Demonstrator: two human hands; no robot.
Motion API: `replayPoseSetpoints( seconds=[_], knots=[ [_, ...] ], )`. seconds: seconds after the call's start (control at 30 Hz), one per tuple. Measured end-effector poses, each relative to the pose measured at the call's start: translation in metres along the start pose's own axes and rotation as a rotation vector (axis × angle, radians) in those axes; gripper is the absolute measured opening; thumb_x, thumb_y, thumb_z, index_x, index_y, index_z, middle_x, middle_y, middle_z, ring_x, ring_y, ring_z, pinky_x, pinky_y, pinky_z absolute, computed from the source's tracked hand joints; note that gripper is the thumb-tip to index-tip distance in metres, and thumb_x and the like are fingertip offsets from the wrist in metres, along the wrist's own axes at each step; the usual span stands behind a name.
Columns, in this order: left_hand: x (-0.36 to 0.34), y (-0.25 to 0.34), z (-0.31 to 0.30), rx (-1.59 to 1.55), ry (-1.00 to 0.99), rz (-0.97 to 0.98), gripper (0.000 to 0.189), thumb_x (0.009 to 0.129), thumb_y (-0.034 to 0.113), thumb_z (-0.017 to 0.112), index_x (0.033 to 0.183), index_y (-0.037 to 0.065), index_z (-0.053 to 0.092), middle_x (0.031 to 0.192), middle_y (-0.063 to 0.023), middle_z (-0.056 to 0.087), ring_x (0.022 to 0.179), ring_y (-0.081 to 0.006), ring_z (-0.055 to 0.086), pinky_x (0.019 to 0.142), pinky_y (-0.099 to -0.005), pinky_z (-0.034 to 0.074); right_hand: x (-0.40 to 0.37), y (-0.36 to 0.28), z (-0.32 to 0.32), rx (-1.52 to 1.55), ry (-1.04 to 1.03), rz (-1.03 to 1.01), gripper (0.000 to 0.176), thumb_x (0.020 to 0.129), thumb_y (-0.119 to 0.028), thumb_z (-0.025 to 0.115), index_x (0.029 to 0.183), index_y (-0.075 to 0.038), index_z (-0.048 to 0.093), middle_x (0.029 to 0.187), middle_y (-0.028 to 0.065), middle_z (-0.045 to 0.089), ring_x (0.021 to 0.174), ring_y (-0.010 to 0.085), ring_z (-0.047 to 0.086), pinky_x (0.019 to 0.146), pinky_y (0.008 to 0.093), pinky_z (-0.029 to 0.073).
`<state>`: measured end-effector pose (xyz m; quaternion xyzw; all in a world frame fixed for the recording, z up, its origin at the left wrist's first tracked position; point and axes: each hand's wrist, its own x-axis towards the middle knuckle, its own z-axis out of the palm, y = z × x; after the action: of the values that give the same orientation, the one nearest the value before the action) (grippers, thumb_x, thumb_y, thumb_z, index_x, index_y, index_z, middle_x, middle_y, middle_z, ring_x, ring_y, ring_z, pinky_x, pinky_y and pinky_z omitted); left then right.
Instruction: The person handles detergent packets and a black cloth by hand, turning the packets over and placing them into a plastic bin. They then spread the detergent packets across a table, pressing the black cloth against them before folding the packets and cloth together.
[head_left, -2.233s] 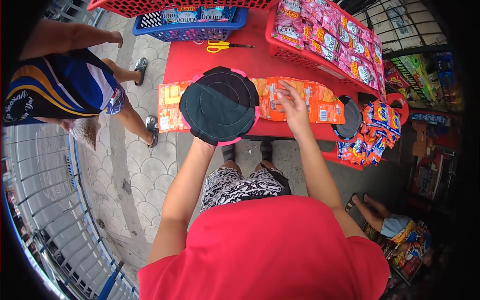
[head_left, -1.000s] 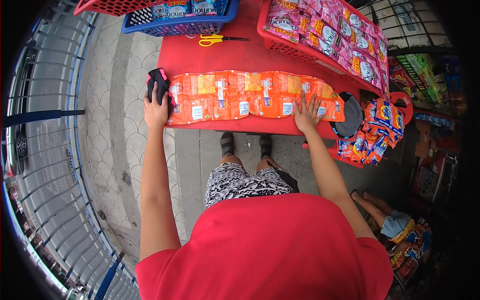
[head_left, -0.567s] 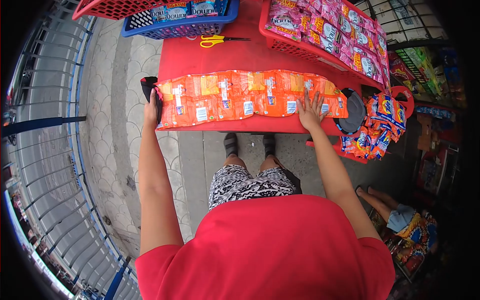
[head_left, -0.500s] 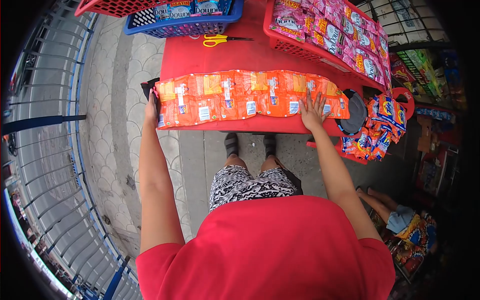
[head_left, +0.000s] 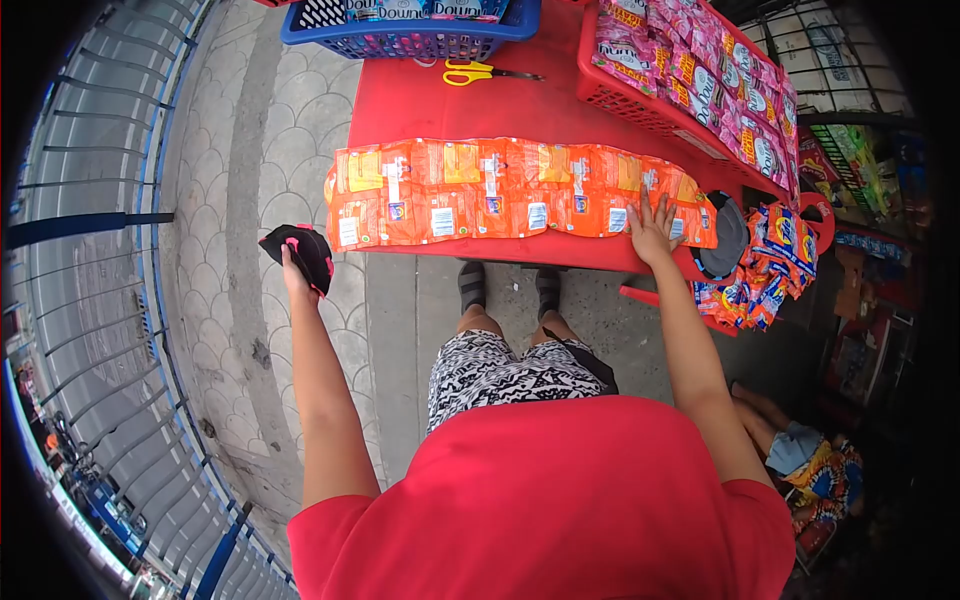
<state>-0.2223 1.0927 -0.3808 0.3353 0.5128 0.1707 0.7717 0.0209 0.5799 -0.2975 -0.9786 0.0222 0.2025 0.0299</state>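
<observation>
Orange strip point(head_left: 500, 190) on table point(head_left: 480, 105).
Left hand point(head_left: 292, 278) clenched round cloth point(head_left: 300, 250), off table's left edge; right hand point(head_left: 652, 228) spread flat on strip's right end.

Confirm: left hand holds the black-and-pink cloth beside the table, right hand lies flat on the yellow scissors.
Wrong on the right hand: it lies flat on the orange sachet strip, as the head view shows. The left hand does hold the black-and-pink cloth beside the table.

Bare red table point(head_left: 560, 108) between sachet strip point(head_left: 500, 192) and blue basket point(head_left: 400, 38), scissors point(head_left: 470, 72) there.
</observation>
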Motion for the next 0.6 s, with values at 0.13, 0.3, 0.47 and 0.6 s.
replayPoseSetpoints(
  seconds=[0.13, 0.3, 0.47, 0.6],
  knots=[
    [-0.062, -0.022, 0.014, -0.203, -0.272, -0.179, 0.051, 0.084, 0.045, 0.035, 0.116, 0.007, 0.044, 0.113, -0.0122, 0.050, 0.101, -0.0283, 0.051, 0.085, -0.0422, 0.043, 0.003, -0.003, -0.004, -0.005, -0.029, 0.046, 0.064, 0.077, -0.066, 0.025, 0.133, -0.037, 0.010, 0.141, 0.0067, -0.005, 0.128, 0.0310, -0.009, 0.090, 0.0670, 0.001],
    [-0.059, -0.045, 0.056, -0.429, -0.428, -0.113, 0.053, 0.083, 0.044, 0.037, 0.119, 0.006, 0.040, 0.118, -0.0138, 0.046, 0.105, -0.0298, 0.047, 0.087, -0.0441, 0.041, 0.001, 0.001, -0.001, 0.055, 0.020, 0.033, 0.064, 0.075, -0.068, 0.027, 0.131, -0.040, 0.011, 0.141, 0.0059, -0.004, 0.128, 0.0314, -0.009, 0.090, 0.0669, 0.006],
    [-0.026, -0.029, 0.069, -0.301, -0.275, -0.124, 0.059, 0.080, 0.049, 0.043, 0.121, 0.006, 0.038, 0.122, -0.0120, 0.043, 0.109, -0.0295, 0.045, 0.090, -0.0471, 0.037, 0.004, 0.004, 0.001, 0.039, -0.012, 0.032, 0.066, 0.075, -0.069, 0.026, 0.131, -0.040, 0.008, 0.141, 0.0048, -0.007, 0.128, 0.0307, -0.011, 0.090, 0.0669, 0.006],
    [0.008, -0.008, 0.066, -0.395, -0.251, -0.078, 0.037, 0.083, 0.024, 0.045, 0.114, 0.003, 0.044, 0.114, -0.0115, 0.051, 0.102, -0.0275, 0.050, 0.087, -0.0456, 0.040, 0.001, 0.002, 0.002, 0.052, 0.000, 0.036, 0.066, 0.075, -0.069, 0.024, 0.132, -0.040, 0.007, 0.141, 0.0041, -0.007, 0.128, 0.0298, -0.012, 0.090, 0.0672, 0.005]
  ],
)
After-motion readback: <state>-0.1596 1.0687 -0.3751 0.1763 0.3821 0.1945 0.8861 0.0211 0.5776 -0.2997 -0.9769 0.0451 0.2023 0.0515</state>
